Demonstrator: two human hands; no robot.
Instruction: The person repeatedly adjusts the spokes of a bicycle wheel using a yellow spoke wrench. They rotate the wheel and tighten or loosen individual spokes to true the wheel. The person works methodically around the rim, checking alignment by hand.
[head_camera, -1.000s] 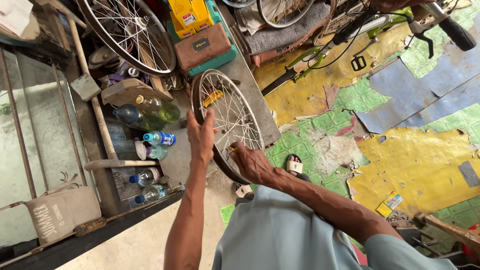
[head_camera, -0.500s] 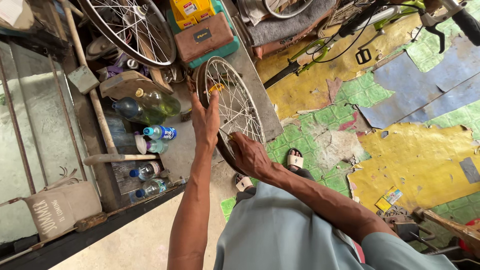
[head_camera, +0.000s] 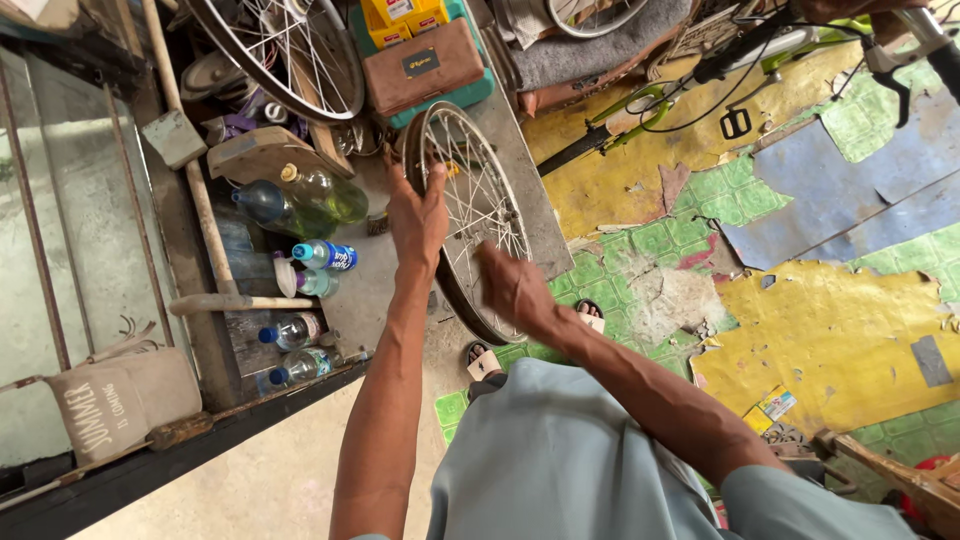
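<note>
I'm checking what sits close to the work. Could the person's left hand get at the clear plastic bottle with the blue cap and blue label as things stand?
Probably yes. The left hand rests on the spoked bicycle wheel rim, and the blue-capped clear plastic bottle lies just beside it with nothing in between.

**Clutter around my workspace**

I see a brown hard case (head_camera: 423, 66) beside yellow boxes (head_camera: 404, 14), clear plastic bottles (head_camera: 305, 197) on the left, a green-framed bicycle (head_camera: 700, 80) upper right, and peeling yellow, green and blue floor covering (head_camera: 830, 330).
</note>
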